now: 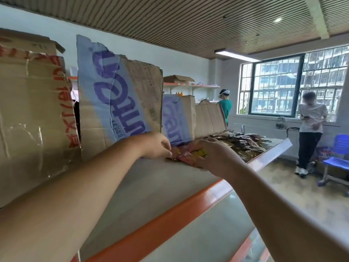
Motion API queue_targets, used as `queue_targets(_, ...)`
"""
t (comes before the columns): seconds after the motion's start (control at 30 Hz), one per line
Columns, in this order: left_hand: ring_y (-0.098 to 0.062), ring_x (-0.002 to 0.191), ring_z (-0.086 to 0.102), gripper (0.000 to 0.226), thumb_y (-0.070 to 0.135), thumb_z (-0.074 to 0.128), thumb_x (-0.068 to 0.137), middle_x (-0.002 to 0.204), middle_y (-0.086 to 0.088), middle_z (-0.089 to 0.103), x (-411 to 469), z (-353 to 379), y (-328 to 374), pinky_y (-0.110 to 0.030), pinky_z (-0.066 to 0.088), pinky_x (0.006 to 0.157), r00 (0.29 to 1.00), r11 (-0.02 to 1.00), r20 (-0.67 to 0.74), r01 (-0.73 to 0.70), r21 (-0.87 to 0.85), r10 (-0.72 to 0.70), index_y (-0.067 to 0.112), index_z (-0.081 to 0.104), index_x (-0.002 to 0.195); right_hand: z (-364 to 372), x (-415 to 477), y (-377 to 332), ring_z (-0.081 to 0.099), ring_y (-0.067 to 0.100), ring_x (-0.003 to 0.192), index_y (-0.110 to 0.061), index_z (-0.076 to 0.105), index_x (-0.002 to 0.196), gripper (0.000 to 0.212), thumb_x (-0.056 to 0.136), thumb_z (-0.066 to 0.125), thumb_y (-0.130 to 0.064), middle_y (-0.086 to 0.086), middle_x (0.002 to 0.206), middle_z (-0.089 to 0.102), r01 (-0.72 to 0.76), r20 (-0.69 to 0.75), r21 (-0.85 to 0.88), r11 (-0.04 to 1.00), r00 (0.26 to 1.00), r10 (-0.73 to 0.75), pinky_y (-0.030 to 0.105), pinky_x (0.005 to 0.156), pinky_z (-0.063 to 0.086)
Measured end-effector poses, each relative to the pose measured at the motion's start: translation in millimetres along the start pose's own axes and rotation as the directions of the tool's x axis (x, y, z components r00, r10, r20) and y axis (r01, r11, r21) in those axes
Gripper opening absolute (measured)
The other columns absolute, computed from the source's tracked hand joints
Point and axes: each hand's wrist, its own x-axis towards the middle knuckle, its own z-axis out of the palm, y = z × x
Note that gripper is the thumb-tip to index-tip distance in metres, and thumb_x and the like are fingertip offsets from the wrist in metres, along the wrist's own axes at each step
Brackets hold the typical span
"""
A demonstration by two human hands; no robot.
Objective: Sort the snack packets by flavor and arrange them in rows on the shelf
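Note:
A few red and yellow snack packets lie on the white shelf, between my two hands. My left hand is at their left edge with its fingers curled down onto the red packets. My right hand covers their right side, fingers bent over the packets; its grip is hidden by the back of the hand. Farther along the shelf lies a loose heap of several dark and gold packets.
Flattened cardboard sheets stand along the back of the shelf. The shelf has an orange front edge. Two people stand at the far right near the window, beside a blue chair. Wall shelves hold a box and bottles.

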Motion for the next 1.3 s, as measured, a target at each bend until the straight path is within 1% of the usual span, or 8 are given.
queue_targets(0.27,-0.019,0.110,0.063,0.029,0.042,0.062,0.099,0.123,0.006,0.068,52,3,44,-0.042,0.053,0.100,0.984,0.966,0.080,0.140,0.216,-0.160,0.031,0.072,0.124,8,76,5,0.054,0.026,0.121,-0.024,0.048,0.144,0.050,0.100,0.052,-0.048,0.003,0.139,0.056,0.257,0.586,-0.321,0.912,0.810,-0.023,0.031,0.105,0.042)
queue_targets(0.4,-0.023,0.084,0.068,0.030,0.027,0.052,0.102,0.111,-0.008,0.072,92,28,49,-0.025,0.057,0.064,0.919,0.893,0.084,0.348,0.285,-0.385,0.014,0.072,0.118,22,99,19,0.054,0.025,0.109,-0.023,0.051,0.137,0.054,0.094,0.059,-0.056,0.001,0.125,0.059,0.353,0.676,-0.353,0.866,0.737,-0.025,0.031,0.099,0.044)
queue_targets(0.57,-0.023,0.075,0.065,0.036,0.046,0.064,0.099,0.097,-0.011,0.070,122,56,43,-0.032,0.055,0.071,0.761,0.758,0.074,0.625,0.186,-0.645,0.010,0.065,0.097,30,113,39,0.046,0.012,0.073,-0.019,0.058,0.135,0.050,0.092,0.068,-0.045,-0.003,0.094,0.057,0.459,0.640,-0.132,0.878,0.716,-0.278,0.030,0.078,0.039)
queue_targets(0.7,-0.024,0.108,0.066,0.054,0.052,0.080,0.084,0.121,-0.003,0.070,118,62,35,-0.039,0.054,0.098,0.744,0.741,-0.055,0.668,0.075,-0.666,0.015,0.072,0.123,35,110,51,0.055,0.016,0.096,-0.014,0.050,0.144,0.050,0.099,0.062,-0.033,0.002,0.122,0.061,0.489,0.634,-0.007,0.872,0.677,-0.374,0.027,0.083,0.040)
queue_targets(0.9,-0.016,0.111,0.062,0.043,0.034,0.091,0.077,0.120,0.007,0.067,98,67,30,-0.033,0.051,0.097,0.736,0.744,-0.121,0.644,-0.180,-0.666,0.032,0.073,0.116,35,105,54,0.064,0.026,0.101,-0.018,0.061,0.128,0.041,0.092,0.069,-0.036,0.004,0.118,0.066,0.503,0.549,0.047,0.863,0.709,-0.443,0.032,0.074,0.040)
queue_targets(1.1,-0.003,0.061,0.063,0.025,0.026,0.086,0.084,0.086,0.008,0.071,80,56,20,-0.017,0.046,0.052,0.757,0.758,-0.081,0.633,-0.157,-0.649,0.031,0.071,0.103,33,104,45,0.059,0.020,0.086,-0.013,0.060,0.130,0.054,0.091,0.069,-0.048,0.000,0.097,0.061,0.513,0.645,-0.127,0.849,0.693,-0.322,0.029,0.077,0.044)
queue_targets(1.23,-0.006,0.039,0.051,0.022,0.027,0.079,0.090,0.059,0.005,0.063,44,38,15,-0.016,0.039,0.044,0.745,0.750,0.081,0.657,0.080,-0.662,0.035,0.065,0.105,30,107,36,0.059,0.025,0.110,-0.021,0.051,0.144,0.070,0.084,0.076,-0.049,-0.001,0.125,0.062,0.481,0.686,-0.097,0.871,0.667,-0.292,0.036,0.092,0.050)
queue_targets(1.3,-0.004,0.037,0.050,0.024,0.028,0.077,0.091,0.065,0.005,0.063,22,29,13,-0.015,0.039,0.042,0.723,0.736,0.139,0.654,0.176,-0.676,0.034,0.066,0.111,31,105,27,0.059,0.019,0.092,-0.019,0.057,0.137,0.063,0.084,0.077,-0.046,-0.005,0.103,0.061,0.467,0.688,-0.071,0.881,0.663,-0.296,0.033,0.078,0.049)
